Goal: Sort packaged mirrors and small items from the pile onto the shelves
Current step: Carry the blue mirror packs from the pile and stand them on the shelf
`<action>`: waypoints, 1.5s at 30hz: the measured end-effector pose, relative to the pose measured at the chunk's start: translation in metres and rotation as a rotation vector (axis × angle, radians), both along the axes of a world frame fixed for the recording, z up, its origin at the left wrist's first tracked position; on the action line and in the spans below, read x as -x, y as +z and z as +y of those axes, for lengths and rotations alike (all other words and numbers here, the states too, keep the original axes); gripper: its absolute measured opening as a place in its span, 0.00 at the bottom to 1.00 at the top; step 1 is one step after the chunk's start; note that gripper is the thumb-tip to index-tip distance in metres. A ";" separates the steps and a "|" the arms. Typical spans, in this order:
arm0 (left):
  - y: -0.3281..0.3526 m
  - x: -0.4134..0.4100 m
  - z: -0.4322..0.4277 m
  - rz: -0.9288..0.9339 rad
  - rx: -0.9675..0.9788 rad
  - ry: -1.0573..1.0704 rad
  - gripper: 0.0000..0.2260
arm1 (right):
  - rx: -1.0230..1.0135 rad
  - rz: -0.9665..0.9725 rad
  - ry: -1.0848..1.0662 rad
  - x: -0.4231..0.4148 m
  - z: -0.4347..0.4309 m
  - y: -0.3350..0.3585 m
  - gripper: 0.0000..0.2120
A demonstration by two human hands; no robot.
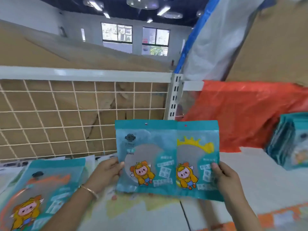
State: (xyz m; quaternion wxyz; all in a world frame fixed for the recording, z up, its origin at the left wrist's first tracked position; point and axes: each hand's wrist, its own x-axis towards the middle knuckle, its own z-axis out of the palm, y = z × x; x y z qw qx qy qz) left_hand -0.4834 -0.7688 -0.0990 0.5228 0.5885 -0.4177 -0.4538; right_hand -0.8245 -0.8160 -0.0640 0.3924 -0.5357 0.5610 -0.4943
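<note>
Two mirror packs held up side by side, inner edges overlapping. Left hand [106, 172] pinches the left pack [146, 157] by its outer edge, and right hand [226, 177] grips the right pack [198, 157] the same way. Wire grid [66, 114] close behind. Bare shelf [260, 174] under the right hand. One flat pack [50, 185] left of the left hand, one stack [290, 144] past the right.

Upright mirror packets [146, 155]: two (overlapping); orange bag [241, 114]: one.
</note>
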 end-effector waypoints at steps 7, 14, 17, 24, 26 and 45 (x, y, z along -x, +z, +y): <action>0.024 0.161 -0.053 0.048 0.102 -0.073 0.09 | 0.051 -0.093 -0.280 0.143 0.023 0.015 0.17; 0.036 0.323 -0.080 -0.081 0.227 -0.131 0.12 | 0.105 -0.055 -0.373 0.289 0.033 0.040 0.10; 0.039 0.383 -0.090 -0.078 0.244 -0.151 0.11 | 0.104 -0.043 -0.413 0.349 0.036 0.040 0.12; 0.034 0.497 -0.117 0.040 0.209 -0.180 0.09 | 0.138 -0.021 -0.562 0.448 0.041 0.038 0.13; 0.032 0.521 -0.126 0.025 0.218 -0.203 0.10 | 0.117 -0.057 -0.596 0.469 0.034 0.031 0.12; -0.002 0.647 -0.282 0.025 0.234 -0.202 0.06 | 0.060 -0.032 -0.677 0.604 -0.142 0.011 0.12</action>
